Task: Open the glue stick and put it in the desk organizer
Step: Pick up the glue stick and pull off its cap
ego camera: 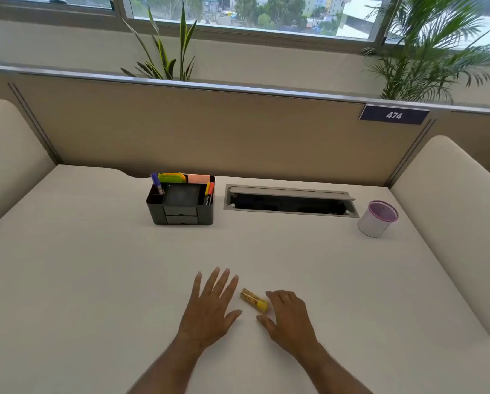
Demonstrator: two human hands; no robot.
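Observation:
A small yellow glue stick [254,300] lies on its side on the white desk [96,265], its cap on, pointing up and to the left. My left hand [211,305] rests flat just left of it, fingers spread, holding nothing. My right hand [289,318] is just right of the stick, fingers curved, fingertips at or almost at its near end; it holds nothing. The black desk organizer [181,201] stands farther back at the centre-left, with pens, markers and coloured sticky notes in its compartments.
A grey cable hatch [290,201] with its lid raised is set into the desk right of the organizer. A white and pink mesh cup [377,218] stands at the far right. A beige partition runs along the back; padded side panels flank the desk.

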